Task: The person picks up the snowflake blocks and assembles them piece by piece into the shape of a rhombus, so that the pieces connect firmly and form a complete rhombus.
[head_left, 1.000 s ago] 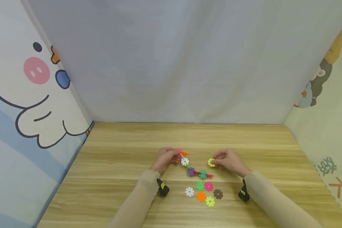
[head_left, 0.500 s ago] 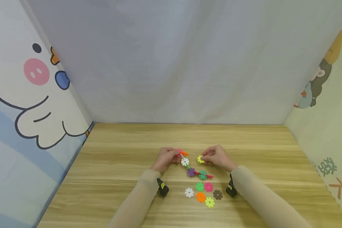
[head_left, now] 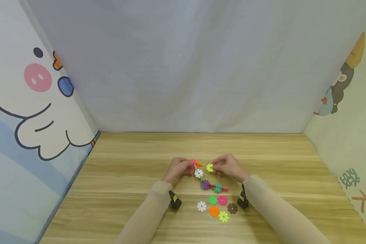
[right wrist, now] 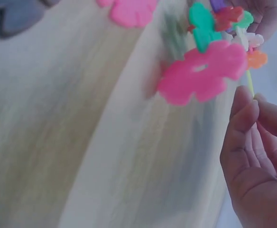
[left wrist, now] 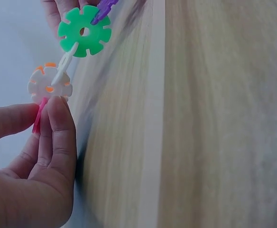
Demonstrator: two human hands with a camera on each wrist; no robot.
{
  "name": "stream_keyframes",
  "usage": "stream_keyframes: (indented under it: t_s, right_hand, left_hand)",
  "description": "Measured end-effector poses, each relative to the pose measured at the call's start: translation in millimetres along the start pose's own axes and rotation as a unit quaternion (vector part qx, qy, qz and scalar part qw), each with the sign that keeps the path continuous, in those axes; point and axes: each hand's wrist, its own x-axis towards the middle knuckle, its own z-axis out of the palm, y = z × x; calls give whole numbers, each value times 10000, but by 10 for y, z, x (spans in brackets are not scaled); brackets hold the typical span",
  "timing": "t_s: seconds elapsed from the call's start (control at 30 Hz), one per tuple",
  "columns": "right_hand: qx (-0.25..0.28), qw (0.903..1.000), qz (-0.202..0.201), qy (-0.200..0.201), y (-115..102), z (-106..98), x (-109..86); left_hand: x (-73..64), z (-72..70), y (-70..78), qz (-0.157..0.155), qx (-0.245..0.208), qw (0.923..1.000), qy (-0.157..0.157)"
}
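My left hand [head_left: 177,169] pinches the pink disc [left wrist: 38,118] at one end of a chain of notched plastic interlocking discs. Slotted together along it are an orange disc [head_left: 198,165], white ones, a green disc [left wrist: 93,35], a purple disc [head_left: 205,184], a red one, a teal disc [head_left: 218,188] and a pink disc [right wrist: 202,73] at the other end. Between thumb and fingers, my right hand [head_left: 228,166] pinches a loose yellow disc [head_left: 209,167], close to the right of the orange one. Edge-on in the right wrist view, the yellow disc shows as a thin strip.
Loose discs lie flat on the wooden table [head_left: 125,203] nearer the body: white [head_left: 201,206], green [head_left: 212,200], pink [head_left: 222,200], orange [head_left: 214,211], brown [head_left: 232,208] and yellow [head_left: 223,217]. A pale curtain [head_left: 183,67] closes off the back.
My right hand has carried the yellow disc leftward and slightly away from the body, up near the orange disc. The left hand and the chain have stayed nearly still.
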Motion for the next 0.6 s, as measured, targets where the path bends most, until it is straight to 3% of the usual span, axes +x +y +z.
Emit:
stream_keyframes:
  t_s: [0.6]
  right_hand:
    - [115,9998,47,-152,-122,90,43]
  left_hand:
    - [15,1,8,-127,-156,9998,-59]
